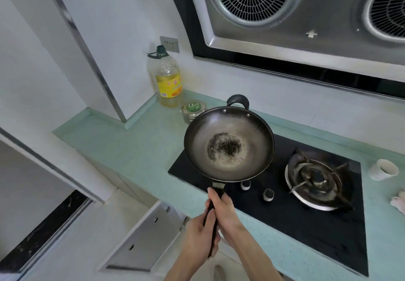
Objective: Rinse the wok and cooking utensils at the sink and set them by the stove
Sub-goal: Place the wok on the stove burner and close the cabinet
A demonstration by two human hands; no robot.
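Now both hands, left hand (202, 234) and right hand (223, 211), grip one wok (229, 143) handle.

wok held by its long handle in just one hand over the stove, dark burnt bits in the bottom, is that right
Not quite: the head view shows both hands on the handle, the left hand lower and the right hand nearer the wok. The rest holds: it is over the stove, with dark burnt bits in the bottom.
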